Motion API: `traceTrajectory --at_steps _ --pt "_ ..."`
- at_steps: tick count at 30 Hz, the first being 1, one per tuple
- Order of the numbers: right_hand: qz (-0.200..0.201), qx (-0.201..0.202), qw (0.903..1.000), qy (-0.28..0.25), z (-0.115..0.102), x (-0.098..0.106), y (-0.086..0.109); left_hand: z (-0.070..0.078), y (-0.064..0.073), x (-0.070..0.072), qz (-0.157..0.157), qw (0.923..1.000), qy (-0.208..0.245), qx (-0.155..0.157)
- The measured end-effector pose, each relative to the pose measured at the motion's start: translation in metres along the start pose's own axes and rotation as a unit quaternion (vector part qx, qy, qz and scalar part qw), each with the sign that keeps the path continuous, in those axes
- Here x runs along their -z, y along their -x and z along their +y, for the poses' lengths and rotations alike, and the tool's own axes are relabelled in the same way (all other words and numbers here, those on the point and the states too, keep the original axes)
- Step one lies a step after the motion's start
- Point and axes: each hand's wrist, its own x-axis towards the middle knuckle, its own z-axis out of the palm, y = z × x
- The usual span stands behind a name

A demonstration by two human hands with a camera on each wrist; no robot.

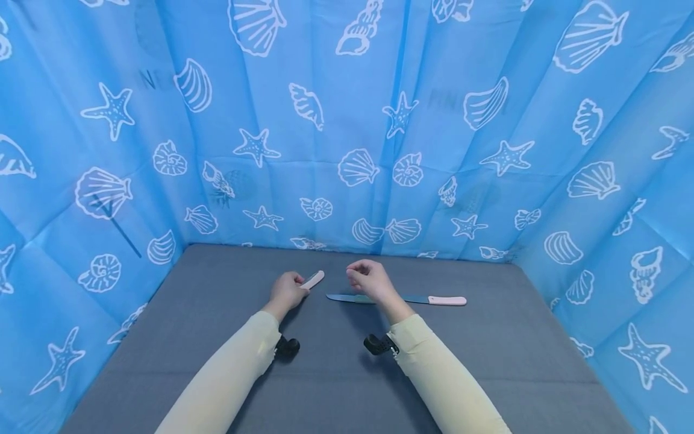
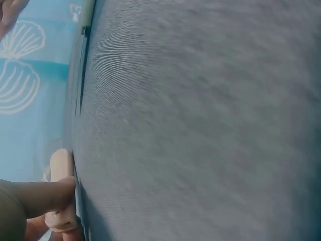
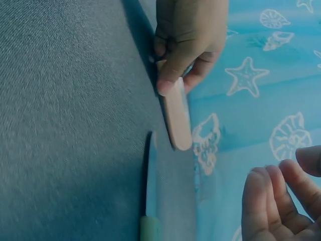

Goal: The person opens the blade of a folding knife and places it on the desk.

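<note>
Far forward on the left, my left hand (image 1: 287, 293) pinches a small pale pink-handled tool (image 1: 314, 279) between thumb and fingers. The right wrist view shows its flat, rounded handle (image 3: 177, 118) slanting close to the cloth; the grip hides its other end. My right hand (image 1: 373, 279) is raised over the table, its fingers (image 3: 258, 201) loosely bent around nothing. Below it lies a green-handled knife (image 1: 340, 297), blade tip toward the left hand. Farther right is a knife with a pink handle (image 1: 447, 300); my right wrist partly covers these knives.
A grey cloth (image 1: 325, 386) covers the table. Blue curtains (image 1: 336, 120) printed with white shells and starfish enclose its back and both sides. A black band (image 1: 378, 344) is on the right wrist, and a similar one (image 1: 286, 348) on the left.
</note>
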Motion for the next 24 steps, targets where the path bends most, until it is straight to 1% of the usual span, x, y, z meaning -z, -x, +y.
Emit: traceTrajectory --at_steps 4,7,11,14,18,21,24 --pt "-0.008 0.007 0.9999 0.007 0.002 -0.01 -0.004 -0.006 0.004 0.002 0.001 0.9998 0.016 -0.011" --pt "-0.006 0.009 0.9999 0.008 0.004 -0.017 -0.006 -0.007 0.006 0.002 0.001 0.9994 0.033 -0.014" --pt "-0.001 0.004 0.9999 -0.01 0.009 -0.025 -0.009 -0.007 0.009 0.001 -0.002 0.9974 0.066 -0.027" --pt "0.002 0.005 0.9998 -0.021 0.013 -0.031 -0.012 -0.008 0.013 0.0 -0.007 0.995 0.09 -0.043" --pt "0.001 0.009 0.9993 -0.037 0.016 -0.037 -0.012 -0.007 0.022 0.0 -0.022 0.9908 0.119 -0.06" --pt "0.003 0.009 0.9988 -0.048 0.017 -0.041 -0.011 -0.003 0.029 0.0 -0.038 0.987 0.142 -0.065" --pt "0.011 0.009 0.9983 -0.057 0.019 -0.042 -0.01 0.001 0.034 0.0 -0.053 0.9841 0.155 -0.068"
